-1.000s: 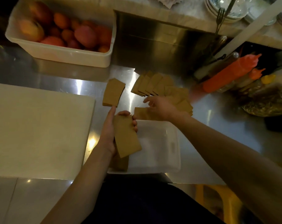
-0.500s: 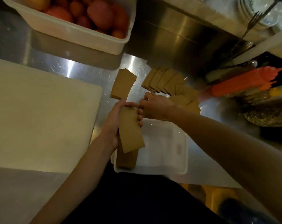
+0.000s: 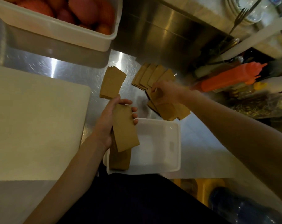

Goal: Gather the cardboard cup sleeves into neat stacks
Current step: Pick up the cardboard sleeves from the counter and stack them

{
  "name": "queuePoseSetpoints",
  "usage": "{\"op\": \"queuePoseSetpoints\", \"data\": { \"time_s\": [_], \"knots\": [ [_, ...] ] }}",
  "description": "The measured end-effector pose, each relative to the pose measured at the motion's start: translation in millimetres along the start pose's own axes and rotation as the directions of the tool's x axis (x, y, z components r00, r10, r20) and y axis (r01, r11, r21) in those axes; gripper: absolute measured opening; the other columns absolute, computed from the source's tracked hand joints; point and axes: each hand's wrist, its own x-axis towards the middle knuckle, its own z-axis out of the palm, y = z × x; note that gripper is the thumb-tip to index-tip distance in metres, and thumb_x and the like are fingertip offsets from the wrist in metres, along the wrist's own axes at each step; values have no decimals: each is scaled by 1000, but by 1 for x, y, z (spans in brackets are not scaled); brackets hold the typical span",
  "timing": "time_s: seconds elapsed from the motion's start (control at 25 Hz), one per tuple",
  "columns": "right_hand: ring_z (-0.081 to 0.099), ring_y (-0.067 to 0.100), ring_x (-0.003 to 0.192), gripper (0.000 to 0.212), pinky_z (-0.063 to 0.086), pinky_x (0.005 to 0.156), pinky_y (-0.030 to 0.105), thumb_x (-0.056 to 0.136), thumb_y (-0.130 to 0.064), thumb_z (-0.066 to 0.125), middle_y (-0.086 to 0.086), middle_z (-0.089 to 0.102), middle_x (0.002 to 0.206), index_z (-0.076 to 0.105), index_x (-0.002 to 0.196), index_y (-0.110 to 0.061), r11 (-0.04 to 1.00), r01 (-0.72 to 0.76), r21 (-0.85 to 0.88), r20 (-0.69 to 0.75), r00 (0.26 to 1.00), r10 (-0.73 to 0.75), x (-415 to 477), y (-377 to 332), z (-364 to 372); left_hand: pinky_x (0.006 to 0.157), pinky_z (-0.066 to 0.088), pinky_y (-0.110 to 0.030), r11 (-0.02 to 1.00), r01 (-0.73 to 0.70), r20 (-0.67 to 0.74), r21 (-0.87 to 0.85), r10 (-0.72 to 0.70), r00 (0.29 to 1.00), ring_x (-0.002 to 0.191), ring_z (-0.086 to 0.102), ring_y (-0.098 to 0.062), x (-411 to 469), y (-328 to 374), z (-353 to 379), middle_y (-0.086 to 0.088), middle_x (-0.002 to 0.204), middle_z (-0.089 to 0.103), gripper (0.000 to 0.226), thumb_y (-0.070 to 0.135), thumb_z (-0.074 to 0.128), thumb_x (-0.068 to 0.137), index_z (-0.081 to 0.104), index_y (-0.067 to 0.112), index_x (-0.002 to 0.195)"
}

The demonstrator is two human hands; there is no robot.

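Observation:
My left hand [image 3: 107, 121] grips a stack of brown cardboard sleeves [image 3: 125, 128], held above the left end of a white plastic tub [image 3: 172, 160]. Another bundle of sleeves [image 3: 120, 160] stands in that tub's left end. My right hand [image 3: 166, 92] pinches several loose sleeves [image 3: 168, 110] fanned out on the steel counter just beyond the tub. A neat small stack [image 3: 112, 83] lies flat on the counter past my left hand. More overlapping sleeves [image 3: 153, 75] spread out behind my right hand.
A large white cutting board [image 3: 33, 120] fills the left. A white bin of red and orange fruit [image 3: 82, 32] sits at the back left. Orange squeeze bottles [image 3: 230, 76] lie at the right. A fork [image 3: 238, 18] and glassware stand on the upper shelf.
My right hand moved away from my left hand, to the right, and took hold of several loose sleeves. The left hand kept its stack. The camera view tilted downward.

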Motion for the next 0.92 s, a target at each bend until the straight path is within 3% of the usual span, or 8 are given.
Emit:
{"op": "queuePoseSetpoints", "data": {
  "time_s": [0.08, 0.2, 0.36, 0.44, 0.52, 0.68, 0.92],
  "knots": [
    [54, 22, 110, 59, 45, 87, 31, 80, -22, 74, 0, 55, 125, 48, 133, -26, 993, 25, -117, 104, 994, -13, 1, 2, 9, 65, 55, -34, 1000, -3, 0, 18, 3, 1000, 68, 62, -22, 0, -1, 1, -14, 81, 66, 32, 43, 60, 84, 66, 11, 85],
    [50, 26, 118, 67, 44, 92, 34, 80, -14, 73, 4, 51, 134, 42, 139, -26, 988, 54, -148, 157, 987, -31, 6, 4, 20, 64, 56, -34, 1000, -4, 5, 24, 4, 1000, 67, 62, -22, -1, -1, 4, -14, 81, 66, 33, 44, 62, 79, 67, 11, 84],
    [51, 26, 117, 55, 46, 90, 31, 86, -12, 63, 4, 47, 136, 46, 137, -25, 894, 236, -380, 78, 972, -223, 8, 9, 32, 63, 56, -34, 1000, -2, -5, 30, 2, 1000, 66, 61, -22, -1, -1, 6, -14, 80, 65, 33, 42, 59, 85, 66, 10, 85],
    [51, 26, 111, 47, 47, 79, 30, 90, -15, 58, 7, 45, 133, 47, 135, -23, 843, 266, -468, 10, 955, -296, 7, 10, 34, 64, 55, -34, 1000, -1, -17, 30, 1, 1000, 67, 61, -21, -1, 1, 6, -14, 81, 65, 33, 42, 57, 88, 65, 11, 85],
    [48, 26, 107, 42, 43, 71, 29, 92, -16, 54, 10, 44, 129, 46, 133, -21, 817, 277, -506, -42, 938, -344, 7, 9, 35, 64, 55, -34, 1000, 0, -19, 29, 0, 1000, 67, 60, -21, 0, 3, 6, -13, 81, 65, 32, 43, 59, 85, 65, 11, 86],
    [43, 27, 116, 47, 50, 81, 35, 94, -15, 51, 9, 44, 133, 42, 139, -21, 811, 255, -526, -52, 943, -330, 6, 14, 38, 66, 55, -34, 999, 7, -16, 42, -7, 1000, 69, 61, -22, 1, 3, 7, -13, 83, 65, 34, 44, 62, 81, 65, 11, 88],
    [42, 25, 115, 42, 46, 74, 30, 95, -21, 52, 9, 42, 131, 46, 136, -21, 810, 222, -543, -55, 953, -298, 4, 15, 41, 66, 55, -35, 998, 10, -19, 54, -9, 1000, 70, 61, -22, 0, 0, 7, -14, 83, 66, 32, 42, 57, 89, 65, 11, 89]
  ]
}}
